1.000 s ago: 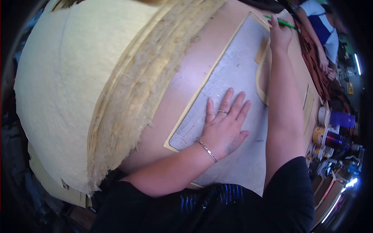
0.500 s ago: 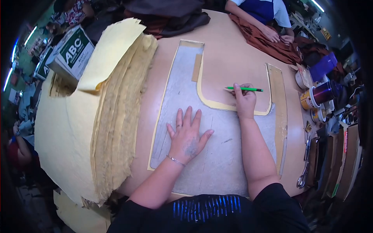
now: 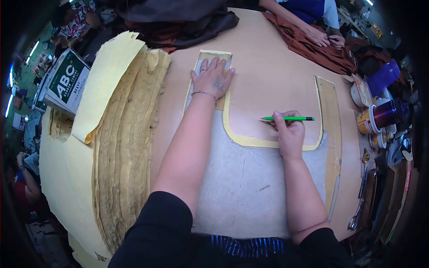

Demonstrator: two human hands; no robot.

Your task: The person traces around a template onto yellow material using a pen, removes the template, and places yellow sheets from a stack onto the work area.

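A large grey U-shaped pattern template (image 3: pixel 241 187) lies flat on the table, with a yellow sheet (image 3: pixel 254 142) showing along its edges beneath it. My left hand (image 3: pixel 212 78) rests flat, fingers spread, on the upper end of the template's left arm. My right hand (image 3: pixel 291 131) grips a green pencil (image 3: pixel 292 119) over the lower part of the U's opening. The pencil lies almost level, its tip pointing left; its tip seems to be off the template. Brown tape strips (image 3: pixel 331 134) cover the template's right arm.
A thick stack of yellow sheets (image 3: pixel 123 120) stands at left, beside an ABC rubber cement can (image 3: pixel 67 85). Scissors (image 3: pixel 357 205) and several tubs (image 3: pixel 366 120) line the right edge. Across the table (image 3: pixel 272 58), another person's hands (image 3: pixel 326 39) rest on brown fabric (image 3: pixel 304 47).
My left hand has slid forward from the template's middle to the top of its left arm. My right hand still holds the pencil over the opening. The view has shifted slightly.
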